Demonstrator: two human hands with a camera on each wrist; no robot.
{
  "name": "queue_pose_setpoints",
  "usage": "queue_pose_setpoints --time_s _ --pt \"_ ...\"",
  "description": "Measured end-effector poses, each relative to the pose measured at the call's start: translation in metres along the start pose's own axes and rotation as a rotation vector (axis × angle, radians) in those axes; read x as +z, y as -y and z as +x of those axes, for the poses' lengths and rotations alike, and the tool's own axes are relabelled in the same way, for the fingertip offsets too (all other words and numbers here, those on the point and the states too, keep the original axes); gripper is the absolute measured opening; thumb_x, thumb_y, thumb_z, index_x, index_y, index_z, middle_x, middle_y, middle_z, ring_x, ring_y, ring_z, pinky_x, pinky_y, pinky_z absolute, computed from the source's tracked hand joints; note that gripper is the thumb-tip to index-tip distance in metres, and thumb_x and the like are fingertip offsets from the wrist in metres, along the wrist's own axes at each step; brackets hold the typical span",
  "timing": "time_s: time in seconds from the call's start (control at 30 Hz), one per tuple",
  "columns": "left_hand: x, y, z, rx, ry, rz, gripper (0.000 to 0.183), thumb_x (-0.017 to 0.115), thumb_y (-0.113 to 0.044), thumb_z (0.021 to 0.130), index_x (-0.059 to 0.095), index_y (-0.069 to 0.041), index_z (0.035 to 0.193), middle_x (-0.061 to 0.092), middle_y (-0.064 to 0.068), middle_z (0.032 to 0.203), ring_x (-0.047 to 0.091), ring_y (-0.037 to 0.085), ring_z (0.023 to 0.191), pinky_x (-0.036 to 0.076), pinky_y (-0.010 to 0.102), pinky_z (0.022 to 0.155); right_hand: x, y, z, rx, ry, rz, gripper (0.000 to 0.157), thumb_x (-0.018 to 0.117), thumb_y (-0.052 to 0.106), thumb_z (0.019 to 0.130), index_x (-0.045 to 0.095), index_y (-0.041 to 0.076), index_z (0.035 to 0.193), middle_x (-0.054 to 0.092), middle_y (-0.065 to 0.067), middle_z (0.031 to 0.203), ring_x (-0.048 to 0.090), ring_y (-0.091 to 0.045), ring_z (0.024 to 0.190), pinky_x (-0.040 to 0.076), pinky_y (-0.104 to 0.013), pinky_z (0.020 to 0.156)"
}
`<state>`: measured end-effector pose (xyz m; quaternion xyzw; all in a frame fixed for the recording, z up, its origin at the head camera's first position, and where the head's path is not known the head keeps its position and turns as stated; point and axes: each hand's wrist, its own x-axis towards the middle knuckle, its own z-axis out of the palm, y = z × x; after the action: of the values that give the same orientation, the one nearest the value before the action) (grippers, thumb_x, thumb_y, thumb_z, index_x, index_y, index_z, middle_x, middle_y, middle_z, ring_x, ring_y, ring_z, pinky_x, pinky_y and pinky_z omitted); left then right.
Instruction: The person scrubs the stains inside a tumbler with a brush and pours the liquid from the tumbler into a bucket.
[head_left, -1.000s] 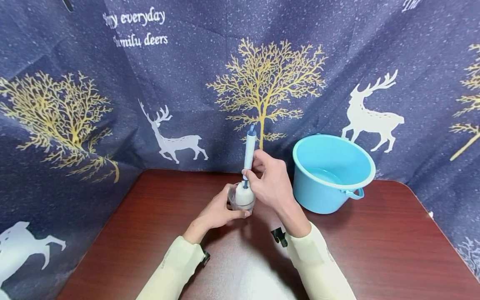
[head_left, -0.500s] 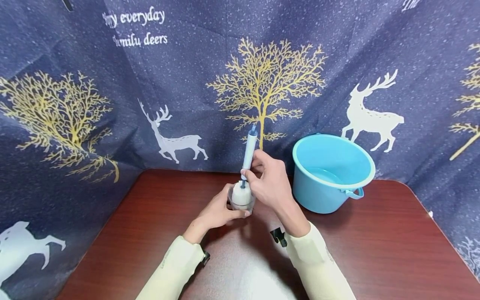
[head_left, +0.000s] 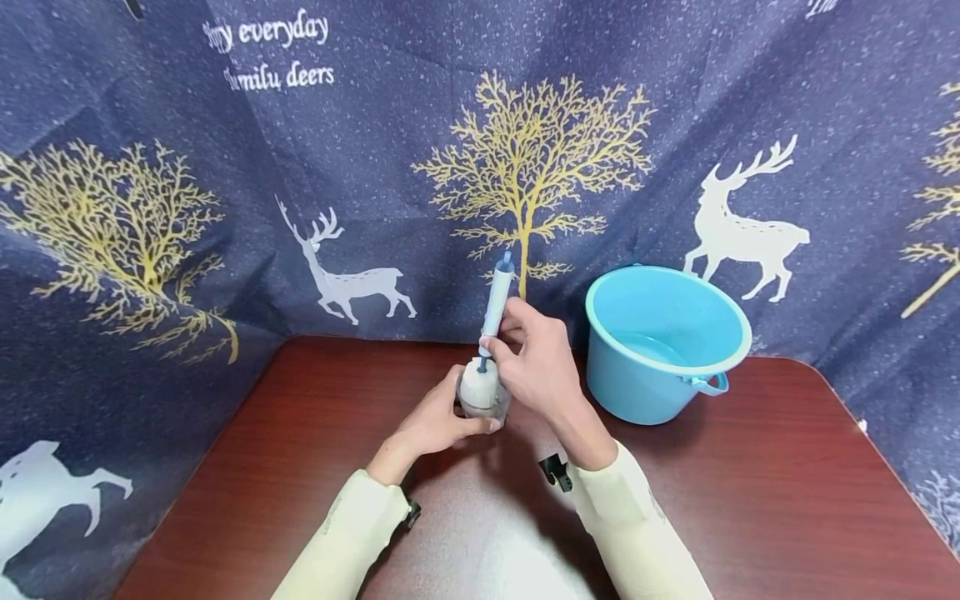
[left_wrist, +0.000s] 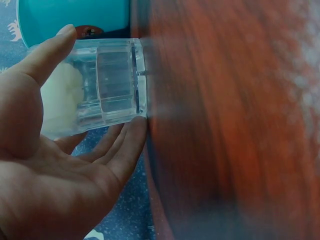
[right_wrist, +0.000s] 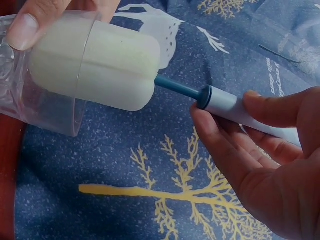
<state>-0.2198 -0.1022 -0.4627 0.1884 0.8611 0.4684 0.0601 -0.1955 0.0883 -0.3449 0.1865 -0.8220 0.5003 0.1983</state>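
My left hand (head_left: 437, 423) holds a clear plastic cup (left_wrist: 117, 82) upright on the table, thumb on the near side and fingers behind it. Inside the cup sits the white sponge head (right_wrist: 120, 65) of a cup brush, its upper part standing out above the rim. My right hand (head_left: 542, 358) pinches the brush's pale blue handle (head_left: 497, 300) near its lower end, between thumb and fingers. A dark blue neck (right_wrist: 180, 87) joins handle and sponge. The handle leans slightly, its top toward the right.
A light blue bucket (head_left: 637, 392) with a side handle stands on the brown table (head_left: 300, 400), to the right of my right hand. Behind the table hangs a dark blue cloth (head_left: 360, 167) printed with deer and trees.
The sponge head and the lower end of the handle have shifted a little to the left in the cup, and the handle tilts more. The cup and left hand stay in place.
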Motion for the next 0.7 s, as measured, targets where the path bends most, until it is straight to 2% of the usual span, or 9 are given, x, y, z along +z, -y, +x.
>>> queue_pose_setpoints --time_s 0.4,0.7 --pt "-0.0007 -0.0016 -0.0005 0.007 0.002 0.007 0.080 0.094 -0.035 0.081 0.047 -0.010 0.141 0.066 0.003 0.120 0.063 0.017 0.105 0.051 0.039 0.094 0.0013 -0.0019 0.0005 0.000 -0.001 0.015 0.017 0.077 0.001 0.093 0.067 0.013 0.100 0.076 -0.001 0.088 0.077 -0.013 0.089 0.058 -0.040 0.075" --pt "-0.0011 0.0007 0.0004 0.015 0.014 0.006 0.080 0.094 -0.034 0.082 0.046 -0.012 0.142 0.064 0.002 0.127 0.063 0.017 0.113 0.051 0.040 0.099 0.0001 -0.0020 0.0001 -0.017 -0.014 0.016 0.018 0.075 -0.001 0.093 0.067 0.014 0.101 0.078 0.001 0.090 0.078 -0.013 0.093 0.058 -0.040 0.075"
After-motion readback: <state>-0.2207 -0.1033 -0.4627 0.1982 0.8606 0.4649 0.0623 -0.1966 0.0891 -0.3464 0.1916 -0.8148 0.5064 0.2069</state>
